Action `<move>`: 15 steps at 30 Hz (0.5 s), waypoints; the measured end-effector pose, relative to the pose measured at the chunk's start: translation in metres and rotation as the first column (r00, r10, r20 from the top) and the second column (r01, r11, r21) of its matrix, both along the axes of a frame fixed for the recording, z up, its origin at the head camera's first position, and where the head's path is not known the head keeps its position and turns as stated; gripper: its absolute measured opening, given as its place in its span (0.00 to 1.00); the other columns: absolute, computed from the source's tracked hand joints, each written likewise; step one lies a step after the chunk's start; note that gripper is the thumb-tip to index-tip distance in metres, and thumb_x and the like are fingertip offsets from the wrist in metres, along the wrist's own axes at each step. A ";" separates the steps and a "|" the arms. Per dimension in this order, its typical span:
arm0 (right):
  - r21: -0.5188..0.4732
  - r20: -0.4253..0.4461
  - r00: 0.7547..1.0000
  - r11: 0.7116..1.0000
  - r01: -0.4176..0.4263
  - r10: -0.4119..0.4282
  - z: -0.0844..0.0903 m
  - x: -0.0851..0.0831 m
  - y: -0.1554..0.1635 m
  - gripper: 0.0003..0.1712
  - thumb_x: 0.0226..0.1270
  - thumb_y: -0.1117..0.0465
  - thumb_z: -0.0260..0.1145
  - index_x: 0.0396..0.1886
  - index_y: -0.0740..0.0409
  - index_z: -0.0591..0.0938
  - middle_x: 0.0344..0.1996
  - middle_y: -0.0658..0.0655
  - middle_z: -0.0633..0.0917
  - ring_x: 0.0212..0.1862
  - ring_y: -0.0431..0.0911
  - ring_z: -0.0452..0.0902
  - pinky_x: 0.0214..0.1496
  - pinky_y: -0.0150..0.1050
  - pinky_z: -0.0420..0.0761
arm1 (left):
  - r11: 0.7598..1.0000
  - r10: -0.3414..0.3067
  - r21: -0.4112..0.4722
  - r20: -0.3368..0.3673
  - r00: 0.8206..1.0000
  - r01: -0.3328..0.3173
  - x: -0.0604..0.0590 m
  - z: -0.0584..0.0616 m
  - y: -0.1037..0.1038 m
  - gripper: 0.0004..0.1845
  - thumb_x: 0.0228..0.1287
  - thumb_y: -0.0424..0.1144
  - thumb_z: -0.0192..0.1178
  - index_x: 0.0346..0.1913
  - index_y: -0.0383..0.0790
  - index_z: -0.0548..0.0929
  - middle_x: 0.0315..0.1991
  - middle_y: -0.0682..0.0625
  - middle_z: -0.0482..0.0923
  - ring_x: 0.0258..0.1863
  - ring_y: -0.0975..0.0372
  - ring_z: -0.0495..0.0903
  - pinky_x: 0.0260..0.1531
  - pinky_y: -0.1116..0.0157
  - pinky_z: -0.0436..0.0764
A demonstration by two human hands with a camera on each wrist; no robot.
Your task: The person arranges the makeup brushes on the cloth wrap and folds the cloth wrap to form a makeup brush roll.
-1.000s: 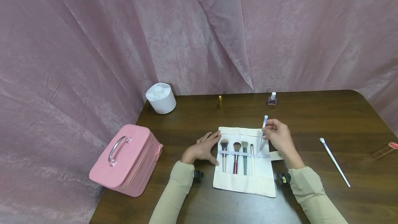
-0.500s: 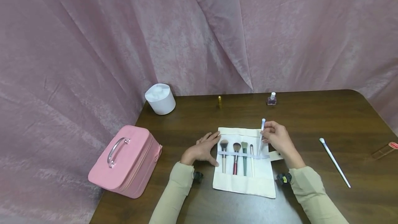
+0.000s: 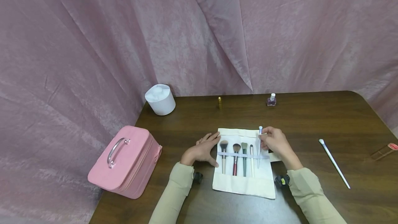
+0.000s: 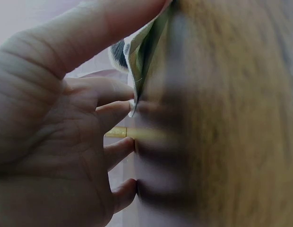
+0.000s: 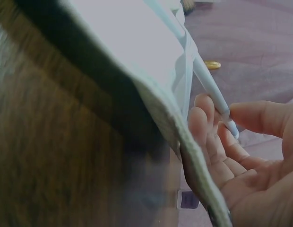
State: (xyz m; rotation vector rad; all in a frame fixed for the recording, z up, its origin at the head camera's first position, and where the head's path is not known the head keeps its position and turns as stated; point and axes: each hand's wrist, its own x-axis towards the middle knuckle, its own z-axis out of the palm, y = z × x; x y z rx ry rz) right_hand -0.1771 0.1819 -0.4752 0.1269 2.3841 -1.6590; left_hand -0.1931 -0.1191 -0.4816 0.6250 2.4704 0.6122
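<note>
A white cloth brush roll lies unrolled on the table, with several makeup brushes tucked under its pale elastic band. At its right side my right hand pinches a slim white makeup brush between thumb and fingers. In the right wrist view that white brush passes under the band. My left hand rests at the roll's left edge, fingers spread and thumb on the cloth. The left wrist view shows this hand with its fingertips on the table and the cloth edge beside the thumb.
Another white brush lies on the table to the right, and a brown tube is farther right. A pink case stands at the left. Along the back are a white tissue roll, a small gold tube and a nail polish bottle.
My right hand has moved left and slightly toward me, and the white brush has slid farther down through the band and become more upright in view. My left hand has stayed in place.
</note>
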 end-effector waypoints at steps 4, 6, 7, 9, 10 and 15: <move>-0.004 0.024 1.000 1.000 0.003 -0.003 0.000 0.000 -0.001 0.14 0.77 0.65 0.56 0.51 0.74 0.74 0.30 0.61 0.82 0.27 0.45 0.79 0.31 0.37 0.81 | 1.000 -0.010 -0.015 -0.003 1.000 0.010 0.000 0.000 -0.001 0.60 0.51 0.44 0.81 0.81 0.43 0.53 0.83 0.55 0.40 0.80 0.52 0.37 0.71 0.39 0.46; -0.004 0.024 1.000 1.000 -0.001 0.001 0.000 0.001 -0.001 0.14 0.78 0.64 0.55 0.50 0.75 0.75 0.30 0.61 0.82 0.27 0.46 0.79 0.30 0.37 0.81 | 1.000 -0.012 -0.018 -0.005 1.000 0.012 0.000 0.000 -0.001 0.60 0.51 0.44 0.81 0.81 0.43 0.53 0.83 0.55 0.40 0.80 0.52 0.37 0.71 0.39 0.47; -0.001 0.021 1.000 1.000 -0.004 0.004 0.000 0.001 -0.001 0.15 0.78 0.64 0.54 0.50 0.75 0.76 0.30 0.61 0.82 0.27 0.46 0.79 0.30 0.37 0.81 | 1.000 -0.012 -0.016 -0.005 1.000 0.012 0.000 0.000 0.000 0.60 0.51 0.44 0.81 0.81 0.43 0.53 0.83 0.55 0.40 0.80 0.52 0.37 0.71 0.38 0.47; 0.008 0.013 1.000 1.000 -0.012 0.012 -0.001 0.001 -0.001 0.15 0.78 0.64 0.54 0.49 0.76 0.77 0.29 0.61 0.82 0.27 0.46 0.79 0.30 0.37 0.81 | 1.000 -0.012 -0.014 -0.005 1.000 0.012 0.000 0.000 0.000 0.60 0.51 0.44 0.81 0.81 0.43 0.53 0.83 0.55 0.40 0.80 0.52 0.37 0.71 0.38 0.47; 0.014 0.008 1.000 1.000 -0.015 0.015 -0.001 0.000 -0.001 0.15 0.78 0.64 0.54 0.48 0.75 0.77 0.29 0.61 0.82 0.27 0.46 0.79 0.29 0.37 0.81 | 1.000 -0.012 -0.013 -0.006 1.000 0.012 0.000 0.000 0.000 0.60 0.50 0.44 0.81 0.81 0.43 0.53 0.83 0.55 0.40 0.80 0.52 0.37 0.71 0.38 0.47; 0.034 0.003 0.999 0.999 -0.035 0.035 -0.005 -0.001 0.000 0.14 0.77 0.64 0.55 0.42 0.74 0.79 0.26 0.58 0.82 0.25 0.44 0.78 0.26 0.37 0.79 | 1.000 -0.010 -0.023 -0.017 1.000 0.009 0.000 0.001 0.001 0.59 0.50 0.44 0.81 0.81 0.42 0.54 0.83 0.54 0.41 0.80 0.52 0.38 0.70 0.38 0.48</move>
